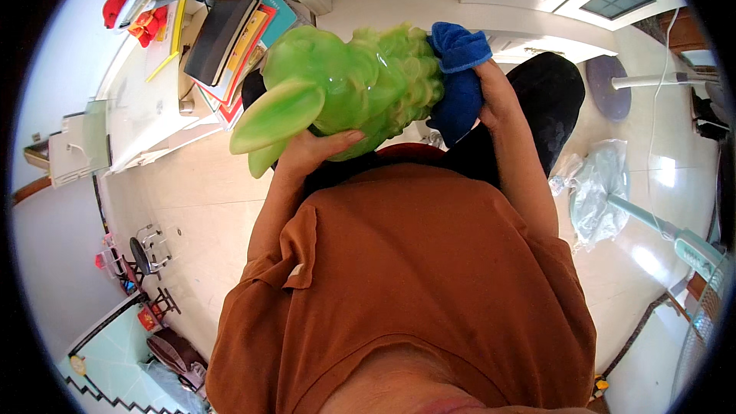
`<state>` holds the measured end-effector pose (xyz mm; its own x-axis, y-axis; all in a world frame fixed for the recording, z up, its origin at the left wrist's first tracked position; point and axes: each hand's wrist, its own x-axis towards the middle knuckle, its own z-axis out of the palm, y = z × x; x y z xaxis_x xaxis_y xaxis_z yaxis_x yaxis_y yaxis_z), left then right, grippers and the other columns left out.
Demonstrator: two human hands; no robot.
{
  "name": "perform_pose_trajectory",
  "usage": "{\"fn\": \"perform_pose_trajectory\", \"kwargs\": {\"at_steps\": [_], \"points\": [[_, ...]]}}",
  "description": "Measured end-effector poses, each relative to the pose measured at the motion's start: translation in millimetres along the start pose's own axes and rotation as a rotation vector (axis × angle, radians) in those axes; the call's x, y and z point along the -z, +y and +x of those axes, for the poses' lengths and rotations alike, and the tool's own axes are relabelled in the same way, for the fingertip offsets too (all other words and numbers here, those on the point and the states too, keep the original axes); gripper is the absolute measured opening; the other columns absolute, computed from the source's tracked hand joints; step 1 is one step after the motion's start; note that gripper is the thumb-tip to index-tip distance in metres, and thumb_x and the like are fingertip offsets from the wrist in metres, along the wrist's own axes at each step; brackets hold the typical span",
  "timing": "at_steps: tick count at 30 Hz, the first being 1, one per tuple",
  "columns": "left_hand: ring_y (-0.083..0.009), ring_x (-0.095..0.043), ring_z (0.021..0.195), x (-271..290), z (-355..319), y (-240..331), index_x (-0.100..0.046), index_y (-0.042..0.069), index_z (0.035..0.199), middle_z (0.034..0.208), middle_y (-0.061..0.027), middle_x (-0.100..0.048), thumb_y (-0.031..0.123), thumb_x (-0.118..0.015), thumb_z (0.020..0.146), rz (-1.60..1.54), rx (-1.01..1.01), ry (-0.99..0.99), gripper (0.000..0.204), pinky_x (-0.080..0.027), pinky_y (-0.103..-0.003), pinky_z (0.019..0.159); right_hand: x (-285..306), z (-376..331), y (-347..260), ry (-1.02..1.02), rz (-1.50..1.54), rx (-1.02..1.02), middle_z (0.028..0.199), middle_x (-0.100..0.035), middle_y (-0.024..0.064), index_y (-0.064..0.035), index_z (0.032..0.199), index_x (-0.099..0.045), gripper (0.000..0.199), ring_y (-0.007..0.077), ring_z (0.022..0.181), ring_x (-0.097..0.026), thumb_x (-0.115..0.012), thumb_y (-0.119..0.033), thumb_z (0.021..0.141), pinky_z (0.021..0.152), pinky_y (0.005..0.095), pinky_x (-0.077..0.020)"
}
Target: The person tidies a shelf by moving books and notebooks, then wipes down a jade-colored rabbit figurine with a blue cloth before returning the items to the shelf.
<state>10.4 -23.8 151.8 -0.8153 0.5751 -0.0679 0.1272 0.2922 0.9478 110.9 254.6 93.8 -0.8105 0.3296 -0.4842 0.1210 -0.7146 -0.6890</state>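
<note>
Brown shirt; fingers under green figurine.

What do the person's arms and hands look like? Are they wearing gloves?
No gloves. Both the left hand and the right hand are bare, with no rings or watch showing. The forearms are bare too. Loose short sleeves of a rust-brown shirt end near the elbows.

Glossy translucent green figurine; soft blue cloth; shiny tiled floor.
</note>
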Motion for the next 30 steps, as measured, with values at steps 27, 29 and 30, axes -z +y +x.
{"fn": "perform_pose_trajectory", "kwargs": {"at_steps": [27, 29, 30], "points": [[-0.0261, -0.047, 0.128, -14, 31, 43, -0.041, 0.009, 0.143, 0.139, -0.0075, -0.05, 0.041, -0.064, 0.093, -1.058, -0.122, 0.124, 0.064, -0.036, -0.044, 0.108, -39, -39, 29, 0.071, -0.352, 0.776, 0.129, -0.054, 0.0052, -0.0051, 0.143, -0.041, 0.089, 0.0162, 0.112, -0.055, -0.085, -0.005, 0.066, 0.098, 0.0309, -0.0446], [-0.0249, -0.05, 0.126, -14, 32, 43, -0.043, 0.009, 0.141, 0.136, -0.0075, -0.053, 0.035, -0.064, 0.094, -1.045, -0.048, 0.246, 0.058, -0.037, -0.044, 0.107, -49, -48, 19, -0.005, -0.445, 0.92, 0.135, -0.05, 0.008, -0.004, 0.145, -0.037, 0.094, 0.0169, 0.12, -0.05, -0.086, -0.009, 0.065, 0.104, 0.0328, -0.0389], [-0.0287, -0.048, 0.129, -12, 32, 44, -0.041, 0.008, 0.143, 0.139, -0.0106, -0.051, 0.037, -0.063, 0.093, -1.019, -0.058, 0.279, 0.062, -0.038, -0.048, 0.109, -53, -55, 19, -0.018, -0.38, 0.876, 0.133, -0.05, 0.0081, -0.0041, 0.145, -0.035, 0.095, 0.0178, 0.119, -0.05, -0.087, -0.01, 0.065, 0.104, 0.033, -0.0381]]}}
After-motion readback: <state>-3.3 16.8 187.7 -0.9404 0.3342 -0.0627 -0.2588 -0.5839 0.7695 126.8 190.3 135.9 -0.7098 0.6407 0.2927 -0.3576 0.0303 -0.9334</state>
